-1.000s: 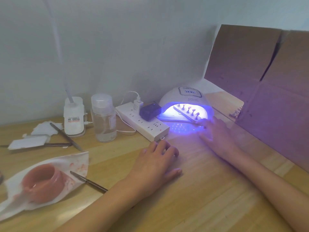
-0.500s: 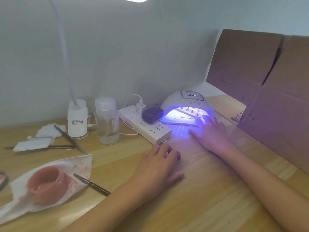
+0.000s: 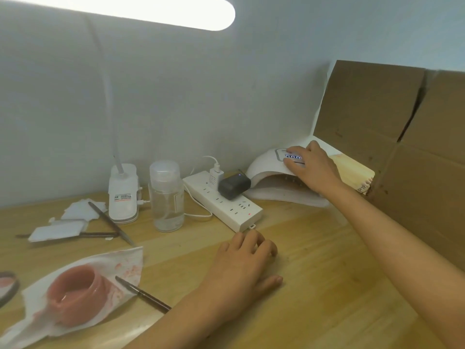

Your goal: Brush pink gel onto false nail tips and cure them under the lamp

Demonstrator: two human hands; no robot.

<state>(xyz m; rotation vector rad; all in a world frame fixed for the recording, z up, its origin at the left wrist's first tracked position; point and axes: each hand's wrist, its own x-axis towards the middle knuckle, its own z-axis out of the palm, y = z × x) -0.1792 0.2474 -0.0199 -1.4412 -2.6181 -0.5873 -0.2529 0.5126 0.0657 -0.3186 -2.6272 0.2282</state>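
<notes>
The white curing lamp (image 3: 261, 167) stands at the back right of the wooden table, its inside dark. My right hand (image 3: 310, 168) lies on top of the lamp with fingertips on its lit display panel. The nail tips on their holder (image 3: 293, 179) just show as small pegs under the lamp's arch, mostly hidden by my hand. My left hand (image 3: 245, 263) rests on the table in front of the power strip, fingers loosely curled, holding nothing. An open jar of pink gel (image 3: 73, 288) sits on a stained paper tissue (image 3: 125, 263) at the front left, with a thin brush (image 3: 142, 294) lying beside it.
A white power strip (image 3: 226, 205) with plugs lies left of the lamp. A clear bottle (image 3: 167, 197), a desk lamp base (image 3: 123, 195), white wipes (image 3: 57, 227) and thin tools (image 3: 110, 222) lie at the back left. Cardboard panels (image 3: 402, 152) stand on the right.
My right hand rose from the lamp's mouth to its top panel. The purple light inside the lamp went out. My left hand stayed put.
</notes>
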